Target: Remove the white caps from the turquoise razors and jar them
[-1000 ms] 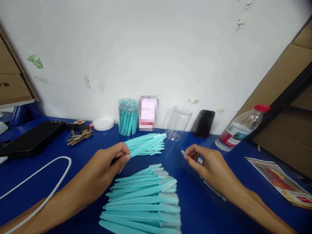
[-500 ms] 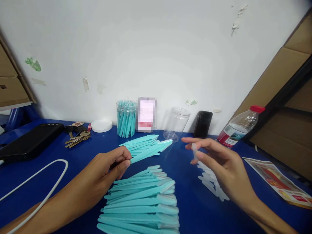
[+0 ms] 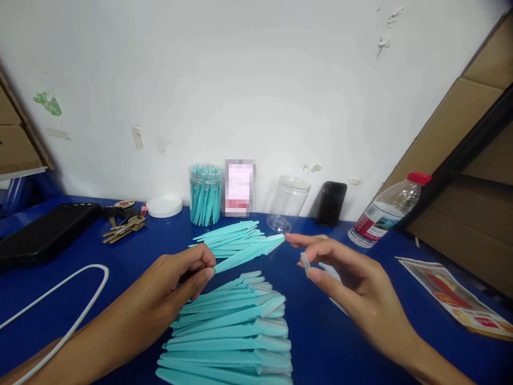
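Lightly pinched by its handle end in the left hand (image 3: 182,275), a thin, stiff teal razor (image 3: 248,251) meets the right hand (image 3: 340,272), which grips a small clear cap (image 3: 305,262).

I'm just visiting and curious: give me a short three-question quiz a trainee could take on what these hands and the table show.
1. True or false: the left hand pinches a slim teal plastic stick.
2. What does the right hand hold? A) a small clear plastic cap B) a bunch of keys C) a bottle
3. Fill in: the clear round jar full of teal sticks stands against the ____.

Key: 1 true; 2 A; 3 wall.
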The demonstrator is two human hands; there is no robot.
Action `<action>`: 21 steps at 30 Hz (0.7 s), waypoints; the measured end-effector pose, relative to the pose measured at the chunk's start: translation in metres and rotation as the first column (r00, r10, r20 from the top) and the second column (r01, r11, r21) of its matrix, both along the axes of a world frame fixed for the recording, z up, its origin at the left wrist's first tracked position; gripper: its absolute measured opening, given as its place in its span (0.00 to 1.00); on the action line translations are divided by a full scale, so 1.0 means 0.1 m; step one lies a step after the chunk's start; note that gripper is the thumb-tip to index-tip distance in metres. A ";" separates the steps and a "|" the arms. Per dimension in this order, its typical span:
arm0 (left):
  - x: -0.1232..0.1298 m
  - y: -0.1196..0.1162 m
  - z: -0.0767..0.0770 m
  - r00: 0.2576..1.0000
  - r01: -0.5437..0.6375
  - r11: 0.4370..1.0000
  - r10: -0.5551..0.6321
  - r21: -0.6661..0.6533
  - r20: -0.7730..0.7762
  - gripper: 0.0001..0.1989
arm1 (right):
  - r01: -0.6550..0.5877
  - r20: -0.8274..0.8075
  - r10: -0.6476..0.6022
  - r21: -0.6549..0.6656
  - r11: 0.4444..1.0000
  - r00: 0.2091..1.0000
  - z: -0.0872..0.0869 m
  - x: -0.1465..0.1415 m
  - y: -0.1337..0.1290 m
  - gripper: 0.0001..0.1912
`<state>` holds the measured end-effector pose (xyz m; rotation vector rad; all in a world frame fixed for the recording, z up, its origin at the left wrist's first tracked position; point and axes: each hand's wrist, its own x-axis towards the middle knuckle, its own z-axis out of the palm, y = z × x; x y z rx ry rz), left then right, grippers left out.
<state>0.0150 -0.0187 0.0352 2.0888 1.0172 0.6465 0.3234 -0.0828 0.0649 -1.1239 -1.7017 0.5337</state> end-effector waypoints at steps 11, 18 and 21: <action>0.03 -0.01 0.03 0.999 -0.027 0.999 0.027 0.025 -0.030 0.22 | -0.032 -0.029 0.030 -0.051 0.998 0.999 -0.02 0.00 0.01 0.04; 0.01 -0.02 0.03 0.999 -0.015 1.000 0.016 0.014 -0.030 0.21 | -0.039 -0.043 0.036 -0.073 0.997 0.998 -0.03 0.00 0.01 0.03; 0.02 -0.03 0.05 1.000 -0.008 1.000 0.009 0.019 -0.011 0.20 | -0.037 -0.050 0.034 -0.071 0.997 0.998 -0.02 0.00 0.00 0.03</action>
